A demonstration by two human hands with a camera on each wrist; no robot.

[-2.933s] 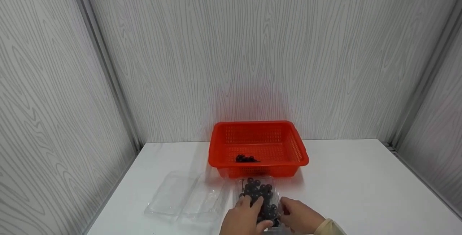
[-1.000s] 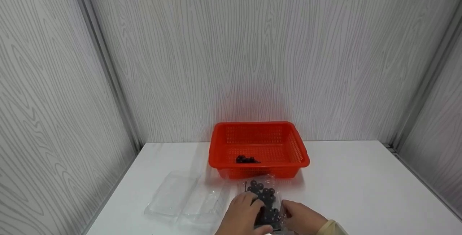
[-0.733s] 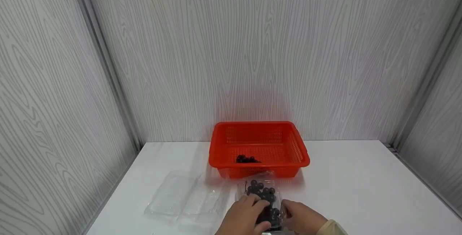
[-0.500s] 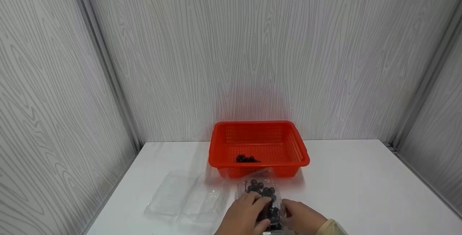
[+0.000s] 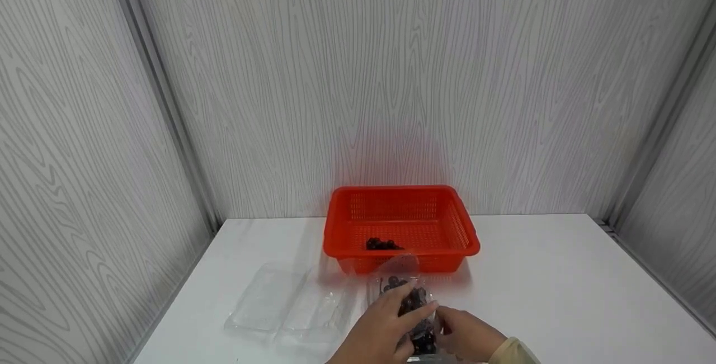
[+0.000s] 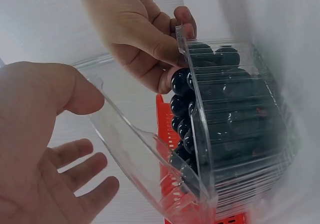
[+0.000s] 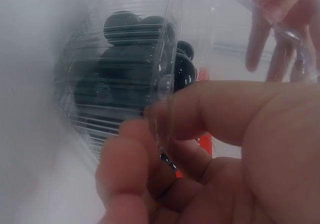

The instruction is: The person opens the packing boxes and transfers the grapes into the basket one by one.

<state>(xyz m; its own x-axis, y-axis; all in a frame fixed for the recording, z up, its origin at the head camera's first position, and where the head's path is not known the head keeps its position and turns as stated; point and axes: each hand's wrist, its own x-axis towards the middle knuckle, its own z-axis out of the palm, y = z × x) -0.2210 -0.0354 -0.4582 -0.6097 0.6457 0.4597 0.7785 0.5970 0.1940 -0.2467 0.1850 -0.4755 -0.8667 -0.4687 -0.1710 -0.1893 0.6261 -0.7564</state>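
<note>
A clear plastic clamshell box (image 6: 250,179) full of dark grapes (image 6: 181,106) stands on the table in front of me. Its lid (image 6: 135,139) is raised at an angle over the grapes. My left hand (image 5: 380,327) is at the lid, the thumb touching its edge and the other fingers spread and fairly straight. At the box's near right side, my right hand (image 5: 467,333) pinches the rim between thumb and curled fingers, best seen in the right wrist view. In the head view my left hand covers part of the grapes.
Behind the box stands a red plastic basket (image 5: 401,253) with a small bunch of grapes (image 5: 382,244) inside. A second clear clamshell (image 5: 263,302) lies opened out to the left on the white table (image 5: 559,297). Wood-grain panels (image 5: 391,73) close off the back and both sides.
My left hand has risen off the grapes, where its fingers were bent, and has spread towards the lid. The lid's far edge stands higher. My right hand has stayed at the rim.
</note>
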